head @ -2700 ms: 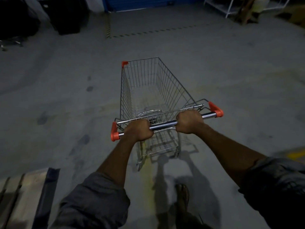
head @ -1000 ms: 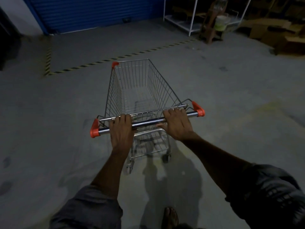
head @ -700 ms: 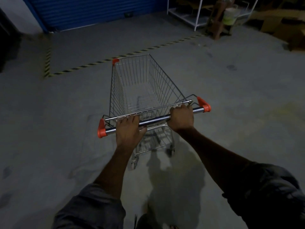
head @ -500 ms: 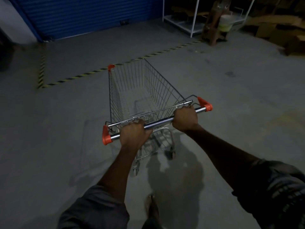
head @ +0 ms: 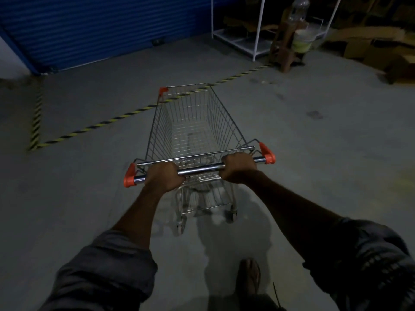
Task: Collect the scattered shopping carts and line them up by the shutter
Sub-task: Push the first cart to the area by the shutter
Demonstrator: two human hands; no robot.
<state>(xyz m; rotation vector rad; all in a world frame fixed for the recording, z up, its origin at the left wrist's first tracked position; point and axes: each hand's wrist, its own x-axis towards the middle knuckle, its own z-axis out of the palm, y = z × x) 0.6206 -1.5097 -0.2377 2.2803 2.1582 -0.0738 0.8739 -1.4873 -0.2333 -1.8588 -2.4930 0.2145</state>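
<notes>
An empty wire shopping cart with orange corner caps stands in front of me on the grey concrete floor, its nose pointing at the blue shutter. My left hand grips the left part of the chrome push bar. My right hand grips the bar's right part, near the orange end cap. The cart's front edge reaches the yellow-black floor stripe that marks a bay before the shutter.
A white metal rack stands at the back right, with a brown stool holding a pale bucket beside it. Flattened cardboard boxes pile up at the far right. My sandalled foot is behind the cart.
The cart has rolled forward toward the shutter, its nose now at the striped line. Both hands, which lay loosely on the bar a second ago, now grip it firmly.
</notes>
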